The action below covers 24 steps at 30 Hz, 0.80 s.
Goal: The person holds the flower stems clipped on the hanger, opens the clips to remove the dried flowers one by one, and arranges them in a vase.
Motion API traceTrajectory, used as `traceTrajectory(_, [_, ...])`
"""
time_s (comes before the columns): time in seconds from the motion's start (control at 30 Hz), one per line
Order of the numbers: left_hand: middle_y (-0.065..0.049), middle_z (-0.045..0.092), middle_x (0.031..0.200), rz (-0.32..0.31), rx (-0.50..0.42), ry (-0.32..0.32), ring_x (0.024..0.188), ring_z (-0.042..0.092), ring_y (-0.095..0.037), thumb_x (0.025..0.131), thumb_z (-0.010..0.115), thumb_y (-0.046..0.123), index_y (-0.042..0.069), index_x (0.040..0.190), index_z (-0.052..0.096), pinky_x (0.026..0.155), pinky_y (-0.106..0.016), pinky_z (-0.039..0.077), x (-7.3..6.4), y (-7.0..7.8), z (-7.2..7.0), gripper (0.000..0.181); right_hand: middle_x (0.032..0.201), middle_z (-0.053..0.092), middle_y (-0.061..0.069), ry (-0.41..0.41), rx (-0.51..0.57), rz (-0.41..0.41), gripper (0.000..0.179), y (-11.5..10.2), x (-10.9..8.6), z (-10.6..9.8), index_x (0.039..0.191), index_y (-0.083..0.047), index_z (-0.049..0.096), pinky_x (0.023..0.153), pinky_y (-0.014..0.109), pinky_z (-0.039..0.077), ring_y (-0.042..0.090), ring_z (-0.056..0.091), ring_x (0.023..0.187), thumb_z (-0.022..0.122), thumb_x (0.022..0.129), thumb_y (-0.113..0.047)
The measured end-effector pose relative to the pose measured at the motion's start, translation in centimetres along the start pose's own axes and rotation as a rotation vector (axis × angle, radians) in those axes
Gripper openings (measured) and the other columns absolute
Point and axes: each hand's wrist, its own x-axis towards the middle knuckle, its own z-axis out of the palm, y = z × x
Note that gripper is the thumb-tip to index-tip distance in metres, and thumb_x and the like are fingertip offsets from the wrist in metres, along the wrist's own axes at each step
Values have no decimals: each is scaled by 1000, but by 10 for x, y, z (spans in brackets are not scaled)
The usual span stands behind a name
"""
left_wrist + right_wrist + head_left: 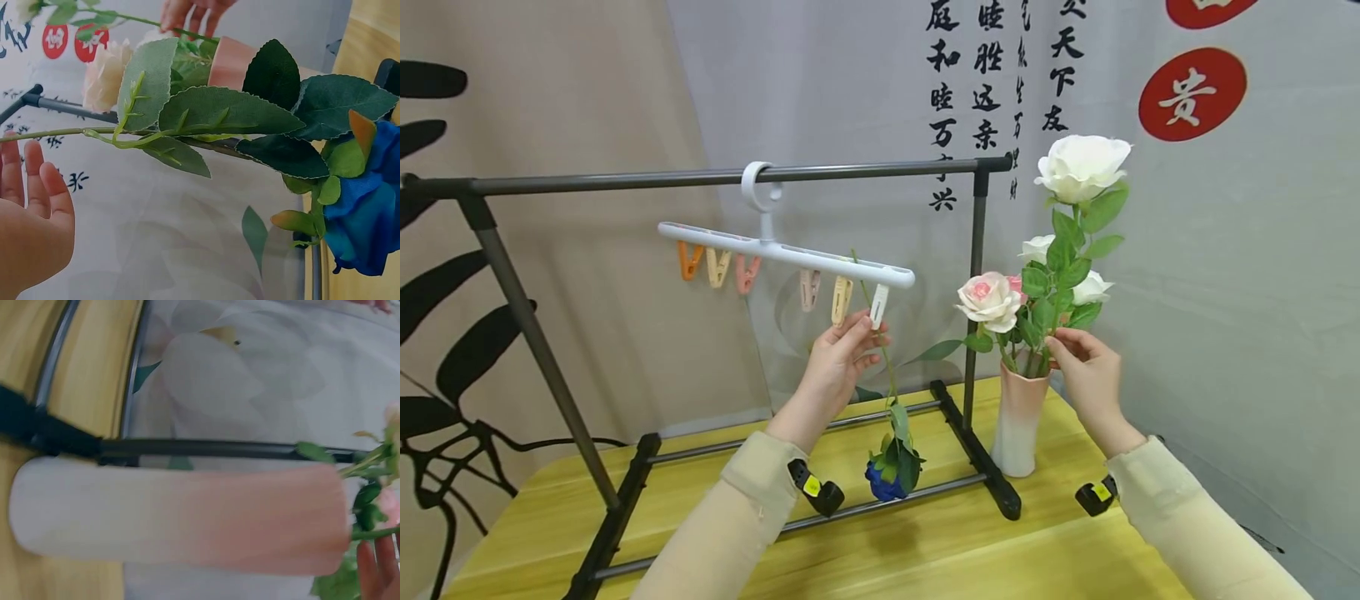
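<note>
A blue rose (887,479) hangs bloom-down below the white clothespin (878,307) at the right end of a white clip hanger (820,257). My left hand (842,358) pinches the rose's stem beside that clothespin; whether the clothespin grips the stem is hard to tell. In the left wrist view, the stem (56,132) runs across the fingers, with green leaves near the bloom. My right hand (1092,379) pinches the stem of a tall white rose (1082,169) just above the rim of a pink-and-white vase (1021,425). The vase stands upright.
The hanger hooks over the top bar (880,171) of a dark rack on the wooden table (1060,533). Other clothespins, among them an orange one (689,260), hang along it. A pink-white rose (990,300) leans from the vase. A black metal stand (452,442) is at the left.
</note>
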Motion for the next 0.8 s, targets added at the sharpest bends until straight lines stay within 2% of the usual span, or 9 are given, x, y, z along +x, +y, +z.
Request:
traceTrajectory(0.17, [0, 70, 94, 5, -6, -4, 86, 65, -14, 100, 56, 17, 19, 102, 66, 73, -29, 47, 0, -3, -1, 11, 88, 70, -4, -3, -133, -18, 30, 18, -6, -3, 108, -1, 72, 61, 16, 50, 7, 63, 74, 68, 93, -27])
traceTrajectory(0.3, [1, 71, 93, 10, -9, -8, 85, 65, -14, 100, 56, 17, 21, 98, 68, 72, -29, 48, 0, -4, -1, 12, 95, 71, 5, -3, -252, -76, 27, 25, -9, -3, 102, -3, 74, 64, 14, 47, 0, 59, 76, 67, 93, -28])
traceTrajectory(0.4, [1, 71, 92, 16, -7, -11, 84, 65, -14, 100, 57, 17, 22, 96, 69, 71, -28, 48, 0, -4, -1, 14, 100, 69, 8, -14, -319, -109, 26, 28, -10, -3, 99, -2, 75, 71, 17, 44, 7, 58, 82, 68, 93, -26])
traceTrajectory(0.57, [2, 71, 91, 21, 0, -20, 81, 63, -13, 100, 55, 15, 23, 93, 70, 70, -27, 48, 1, -5, 0, 18, 106, 64, 13, -53, -356, -114, 25, 35, -12, -2, 99, 3, 74, 78, 33, 41, 26, 55, 97, 67, 92, -20])
traceTrajectory(0.8, [2, 72, 90, 15, 4, -19, 78, 61, -12, 100, 55, 14, 23, 91, 69, 68, -26, 48, 1, -8, 0, 19, 109, 62, 20, -91, -393, -149, 25, 42, -12, -3, 97, 8, 73, 79, 47, 42, 36, 52, 103, 66, 93, -15])
